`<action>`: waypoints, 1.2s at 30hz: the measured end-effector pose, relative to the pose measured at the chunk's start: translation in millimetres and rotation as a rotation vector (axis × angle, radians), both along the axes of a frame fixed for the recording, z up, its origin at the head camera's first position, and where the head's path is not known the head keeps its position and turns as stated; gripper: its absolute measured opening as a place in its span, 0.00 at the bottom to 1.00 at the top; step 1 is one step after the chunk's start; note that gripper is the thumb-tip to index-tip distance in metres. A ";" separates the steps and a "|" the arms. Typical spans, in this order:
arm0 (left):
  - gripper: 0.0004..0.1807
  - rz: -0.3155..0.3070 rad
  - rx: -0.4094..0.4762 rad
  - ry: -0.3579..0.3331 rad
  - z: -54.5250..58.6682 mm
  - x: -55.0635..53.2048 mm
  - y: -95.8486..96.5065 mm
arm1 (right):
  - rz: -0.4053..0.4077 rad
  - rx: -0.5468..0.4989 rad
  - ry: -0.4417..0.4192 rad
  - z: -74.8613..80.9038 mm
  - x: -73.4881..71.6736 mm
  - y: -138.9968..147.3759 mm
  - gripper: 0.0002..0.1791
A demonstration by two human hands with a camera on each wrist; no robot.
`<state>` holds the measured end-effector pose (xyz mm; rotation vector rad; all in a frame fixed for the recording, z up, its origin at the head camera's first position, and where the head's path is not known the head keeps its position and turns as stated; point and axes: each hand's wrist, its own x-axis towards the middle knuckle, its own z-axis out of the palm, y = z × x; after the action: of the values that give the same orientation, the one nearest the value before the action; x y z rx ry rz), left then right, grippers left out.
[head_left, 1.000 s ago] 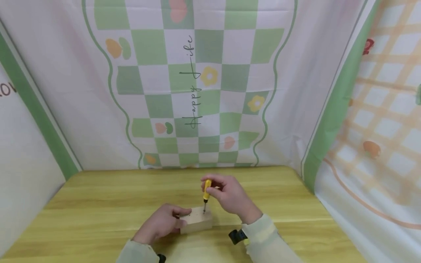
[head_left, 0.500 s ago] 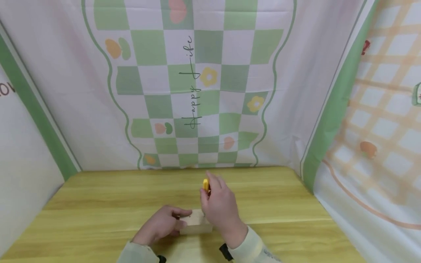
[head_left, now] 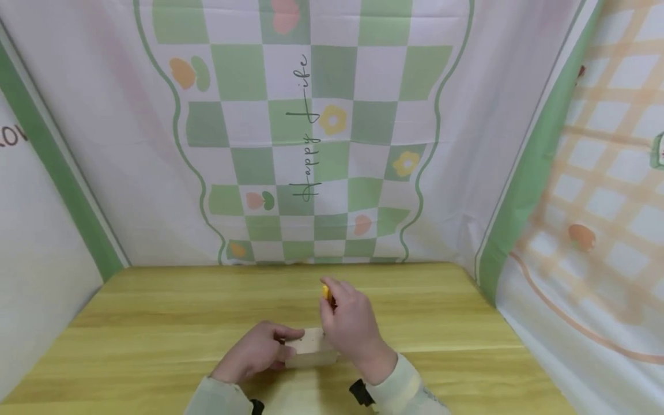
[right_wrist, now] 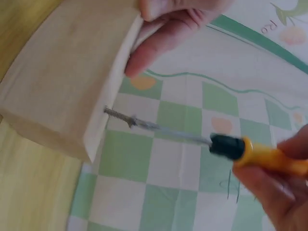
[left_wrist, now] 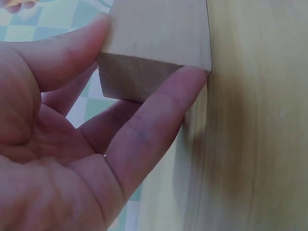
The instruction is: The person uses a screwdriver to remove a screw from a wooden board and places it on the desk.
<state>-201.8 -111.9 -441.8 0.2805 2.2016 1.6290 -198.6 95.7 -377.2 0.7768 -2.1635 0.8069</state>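
A pale wooden block (head_left: 310, 351) lies on the table, small dark holes or marks in its top. My left hand (head_left: 257, 350) grips its left end, thumb and fingers on opposite sides; the left wrist view shows the fingers (left_wrist: 159, 120) against the block's end. My right hand (head_left: 355, 328) pinches the yellow handle of a screwdriver (right_wrist: 269, 158) above the block's right end. In the right wrist view its thin shaft meets the head of a screw (right_wrist: 119, 117), which stands partly out of the block. From the head, my right hand hides the shaft and screw.
The wood-grain table (head_left: 155, 323) spreads around the block on all sides. A white and green checked cloth (head_left: 311, 144) hangs behind its far edge, with an orange checked cloth (head_left: 607, 202) at the right.
My right hand has turned round the screwdriver from a side pinch, now covering the block's right end and most of the handle. My left hand keeps its hold on the block.
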 end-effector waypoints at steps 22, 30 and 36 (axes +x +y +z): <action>0.22 0.016 -0.007 0.025 1.5 3.9 3.6 | -0.117 0.189 -0.169 15.0 8.3 3.4 0.20; 0.22 0.033 -0.004 0.014 1.1 4.2 4.6 | -0.237 0.097 0.081 0.3 11.5 -10.9 0.21; 0.22 0.033 0.003 0.013 0.8 4.4 4.5 | -0.215 0.047 0.087 -0.4 10.7 -12.8 0.18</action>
<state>-197.4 -107.4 -441.1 0.2576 2.2249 1.6523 -187.9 82.9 -377.6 0.5784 -2.1493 0.6030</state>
